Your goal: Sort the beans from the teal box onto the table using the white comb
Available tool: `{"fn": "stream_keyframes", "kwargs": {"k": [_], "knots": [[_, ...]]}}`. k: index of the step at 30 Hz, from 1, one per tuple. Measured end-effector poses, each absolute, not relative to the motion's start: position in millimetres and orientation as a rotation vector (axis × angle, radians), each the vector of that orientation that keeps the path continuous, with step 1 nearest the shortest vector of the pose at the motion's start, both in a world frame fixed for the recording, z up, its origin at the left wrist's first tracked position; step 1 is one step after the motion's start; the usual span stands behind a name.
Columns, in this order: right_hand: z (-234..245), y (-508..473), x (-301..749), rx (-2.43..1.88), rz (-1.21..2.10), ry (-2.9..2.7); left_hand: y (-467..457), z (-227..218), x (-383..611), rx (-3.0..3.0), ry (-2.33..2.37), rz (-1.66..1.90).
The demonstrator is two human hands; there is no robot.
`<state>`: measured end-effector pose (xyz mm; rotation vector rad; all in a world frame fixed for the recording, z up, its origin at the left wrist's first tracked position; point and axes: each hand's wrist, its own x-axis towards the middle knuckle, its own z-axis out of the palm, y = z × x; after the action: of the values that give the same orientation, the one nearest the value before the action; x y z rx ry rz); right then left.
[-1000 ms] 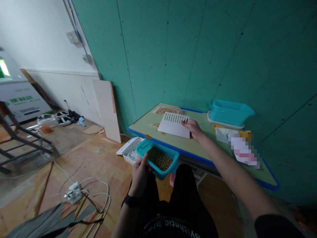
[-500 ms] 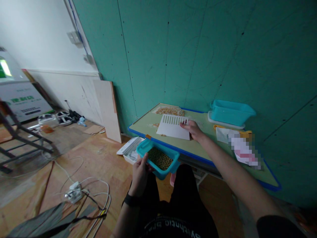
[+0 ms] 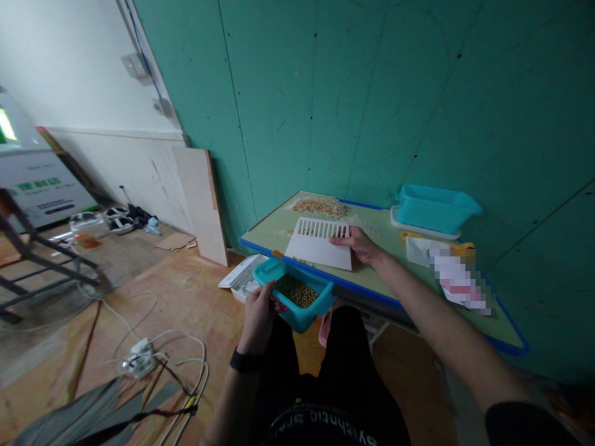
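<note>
My left hand (image 3: 259, 310) is closed on the near rim of a turquoise plastic tub (image 3: 266, 270), held just below the table's front edge. Green and tan beans (image 3: 297, 290) lie inside it. Closed on the right end of a white slotted scraper (image 3: 318, 251) is my right hand (image 3: 362, 244). The scraper's plain edge is down at the table's front edge, its slots toward the wall. A few tan beans (image 3: 302, 261) show along that edge. Farther back, a pile of tan beans (image 3: 320, 207) with pale powder lies on the table (image 3: 376, 272).
A second turquoise tub (image 3: 437, 207) stands on a white lid at the table's back right, with a white and yellow packet (image 3: 421, 251) in front. Below the table's left side is an open white box (image 3: 242, 279). Cables and a power strip (image 3: 139, 359) lie on the floor at left.
The scraper in my right hand has come toward me and slightly left, to the table's front edge. My left hand's tub has shifted slightly left and up.
</note>
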<state>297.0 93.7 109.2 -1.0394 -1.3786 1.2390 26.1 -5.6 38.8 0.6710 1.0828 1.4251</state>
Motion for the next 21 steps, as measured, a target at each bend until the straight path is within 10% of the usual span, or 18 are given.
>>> {"fn": "stream_keyframes", "kwargs": {"k": [21], "knots": [[112, 87, 284, -1.002, 1.253, -1.409, -6, 35, 24, 0.663, 1.05, 1.442]]}}
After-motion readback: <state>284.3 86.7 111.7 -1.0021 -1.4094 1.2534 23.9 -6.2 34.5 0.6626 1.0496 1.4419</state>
